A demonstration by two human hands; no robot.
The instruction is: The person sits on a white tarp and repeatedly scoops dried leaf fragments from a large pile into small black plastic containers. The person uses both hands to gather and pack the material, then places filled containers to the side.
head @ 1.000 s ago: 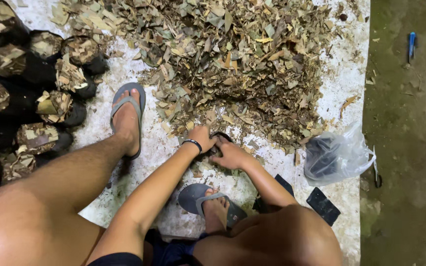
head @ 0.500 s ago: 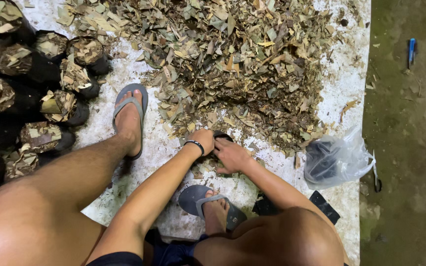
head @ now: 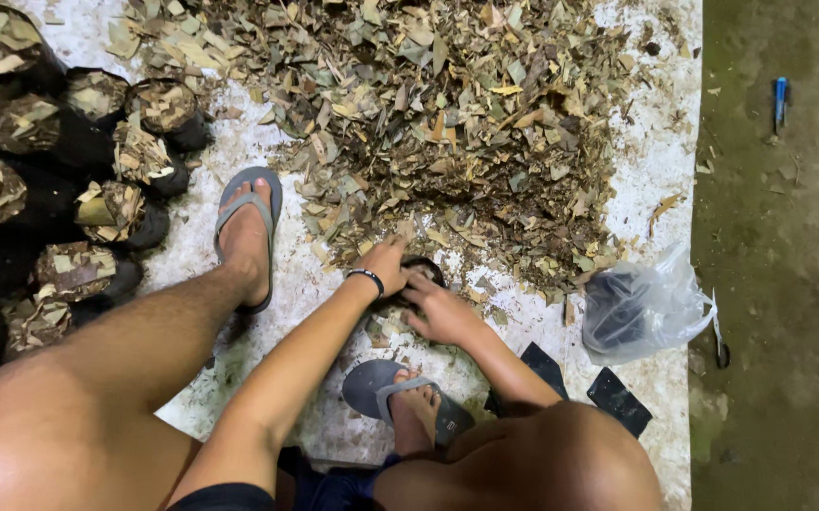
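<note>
I sit on a white sheet (head: 655, 161) with both hands at a small black bag (head: 425, 269) at the near edge of a big pile of dry leaf litter (head: 447, 114). My left hand (head: 386, 265), a dark band on its wrist, grips the bag's left rim. My right hand (head: 440, 310) holds the bag from the near right side, its fingers over the opening. The bag is mostly hidden beneath my hands.
Several black bags stuffed with leaves (head: 97, 208) stand in rows at the left. A clear plastic bag holding black bags (head: 641, 308) lies at the right, with flat black bags (head: 617, 397) near it. My feet wear grey sandals (head: 250, 203). A blue pen (head: 780, 99) lies on bare ground.
Both hands stay on the small black bag with only slight shifts of the fingers. The view has drifted a little.
</note>
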